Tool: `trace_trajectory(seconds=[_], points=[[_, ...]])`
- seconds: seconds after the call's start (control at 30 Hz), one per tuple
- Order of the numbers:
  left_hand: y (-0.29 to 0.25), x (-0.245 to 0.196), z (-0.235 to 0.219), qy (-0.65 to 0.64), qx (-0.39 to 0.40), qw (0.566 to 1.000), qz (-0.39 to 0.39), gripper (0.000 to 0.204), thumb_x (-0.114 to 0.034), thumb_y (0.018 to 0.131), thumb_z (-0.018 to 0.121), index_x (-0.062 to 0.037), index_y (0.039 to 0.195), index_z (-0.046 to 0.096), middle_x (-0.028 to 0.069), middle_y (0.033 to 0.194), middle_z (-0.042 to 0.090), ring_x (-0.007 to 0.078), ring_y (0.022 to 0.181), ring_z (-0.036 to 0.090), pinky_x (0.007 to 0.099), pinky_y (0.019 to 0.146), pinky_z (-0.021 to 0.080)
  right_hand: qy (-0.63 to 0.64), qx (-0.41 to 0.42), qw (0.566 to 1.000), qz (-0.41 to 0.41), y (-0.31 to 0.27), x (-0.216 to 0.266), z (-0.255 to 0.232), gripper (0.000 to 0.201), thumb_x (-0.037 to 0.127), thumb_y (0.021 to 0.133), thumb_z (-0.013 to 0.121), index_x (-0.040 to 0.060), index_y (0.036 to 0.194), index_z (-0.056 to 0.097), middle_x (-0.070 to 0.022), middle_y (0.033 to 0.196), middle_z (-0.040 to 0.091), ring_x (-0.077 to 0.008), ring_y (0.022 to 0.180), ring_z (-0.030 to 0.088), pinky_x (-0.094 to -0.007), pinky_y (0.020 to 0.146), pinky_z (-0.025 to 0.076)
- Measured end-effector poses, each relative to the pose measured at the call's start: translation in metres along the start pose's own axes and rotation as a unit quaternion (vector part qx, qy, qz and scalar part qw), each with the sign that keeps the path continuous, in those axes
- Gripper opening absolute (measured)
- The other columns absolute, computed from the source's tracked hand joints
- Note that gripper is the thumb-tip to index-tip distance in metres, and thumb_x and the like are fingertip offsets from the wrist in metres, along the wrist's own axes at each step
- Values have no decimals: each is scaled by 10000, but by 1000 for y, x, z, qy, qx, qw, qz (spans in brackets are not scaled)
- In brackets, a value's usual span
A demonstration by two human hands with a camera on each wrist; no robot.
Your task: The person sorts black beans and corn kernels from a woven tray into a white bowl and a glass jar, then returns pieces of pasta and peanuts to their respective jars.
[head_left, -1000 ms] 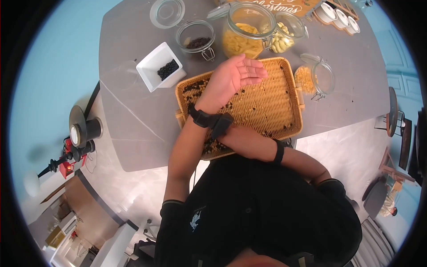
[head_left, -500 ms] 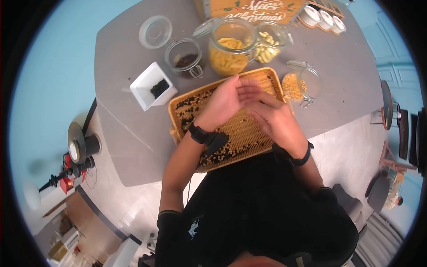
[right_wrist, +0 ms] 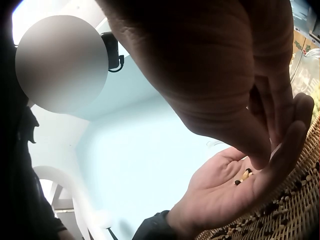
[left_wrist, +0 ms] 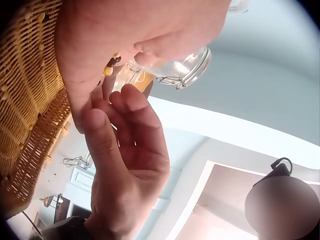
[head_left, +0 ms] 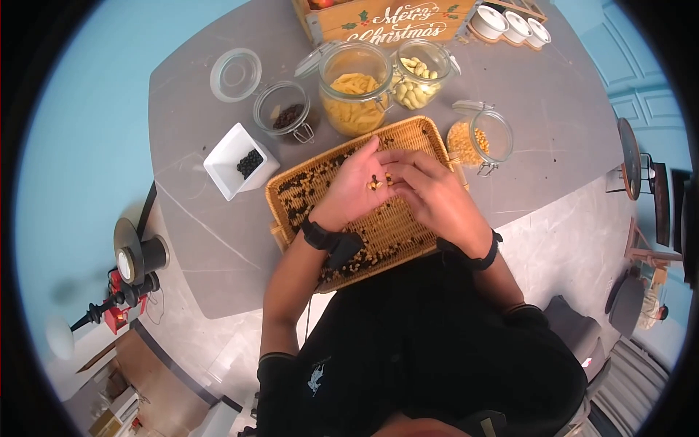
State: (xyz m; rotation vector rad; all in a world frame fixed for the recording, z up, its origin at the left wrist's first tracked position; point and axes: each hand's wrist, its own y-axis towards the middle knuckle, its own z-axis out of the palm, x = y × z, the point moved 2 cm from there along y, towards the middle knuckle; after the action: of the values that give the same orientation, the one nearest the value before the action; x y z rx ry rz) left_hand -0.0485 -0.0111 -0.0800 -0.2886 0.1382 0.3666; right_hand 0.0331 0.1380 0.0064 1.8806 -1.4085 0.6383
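Observation:
In the head view my left hand point(head_left: 348, 191) is palm up over the wicker tray point(head_left: 419, 135), bearing a few black beans and yellow kernels point(head_left: 376, 183). From the right, my right hand point(head_left: 442, 202) reaches in, its fingertips right at the left palm and fingers. The left wrist view shows the right hand's thumb apart from its bent fingers. Both wrist views show the small load too: kernels point(left_wrist: 111, 66) by the palm, and beans and kernels point(right_wrist: 244, 177) in the slightly cupped palm. Mixed dark beans and pale kernels lie scattered in the tray, mostly along its left and near sides.
Left of the tray stands a white square bowl point(head_left: 218, 166) of black beans. Behind are glass jars of dark red beans point(head_left: 289, 116), pasta point(head_left: 354, 109) and nuts point(head_left: 416, 91). A corn jar point(head_left: 466, 143) lies at the right. Farther back is a wooden crate point(head_left: 393, 25).
My right hand has come up from under the left forearm to the left palm. The left hand has turned palm up, showing the beans and kernels. The view has shifted too.

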Motion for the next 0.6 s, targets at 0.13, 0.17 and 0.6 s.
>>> trace_trajectory(seconds=[0.13, 0.17, 0.6], points=[[0, 0, 6, 4, -11, 1000, 4, 699, -539, 1169, 335, 74, 1443, 532, 195, 1354, 666, 296, 1268, 650, 453, 1093, 509, -36, -9, 999, -7, 0, -2, 3, 308, -43, 858, 710, -13, 1164, 724, -165, 1261, 675, -384, 1085, 702, -454, 869, 604], [-1, 0, 10, 9, -22, 1000, 5, 703, -545, 1167, 337, 70, 1448, 531, 193, 1359, 665, 297, 1271, 649, 453, 1100, 506, -51, -9, 999, -8, -1, -4, 5, 293, -33, 862, 711, -11, 1154, 727, -160, 1249, 677, -379, 1080, 703, -453, 863, 604], [-1, 1, 10, 15, -14, 1000, 0, 757, -575, 1156, 350, 73, 1521, 493, 201, 1450, 617, 302, 1367, 592, 465, 1192, 443, -61, -41, 997, -24, -1, -12, 10, 220, 56, 893, 774, 28, 1107, 728, -136, 1075, 715, -355, 947, 721, -439, 802, 592]])
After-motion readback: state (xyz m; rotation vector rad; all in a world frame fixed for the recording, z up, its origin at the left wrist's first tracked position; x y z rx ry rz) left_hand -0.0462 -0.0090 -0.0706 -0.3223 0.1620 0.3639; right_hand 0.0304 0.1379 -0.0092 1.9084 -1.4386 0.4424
